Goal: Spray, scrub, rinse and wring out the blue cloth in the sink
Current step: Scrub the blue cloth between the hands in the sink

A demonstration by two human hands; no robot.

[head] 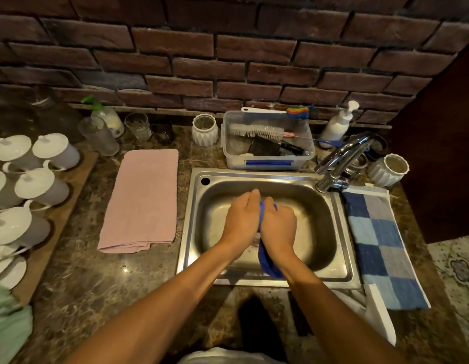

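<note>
The blue cloth (267,261) is bunched into a tight roll over the steel sink (341,258). My left hand (241,219) and my right hand (279,227) are pressed side by side, both closed around the cloth. A strip of blue shows between the knuckles, and a loose tail hangs below my right wrist toward the near wall of the basin. The rest of the cloth is hidden inside the fists. A spray bottle with a green trigger (107,116) stands at the back left of the counter.
The chrome tap (341,158) sits at the sink's back right corner. A plastic tub of brushes (267,143) stands behind the sink. A pink towel (144,200) lies left, a blue checked towel (380,245) right. White lidded cups (41,185) crowd the far left.
</note>
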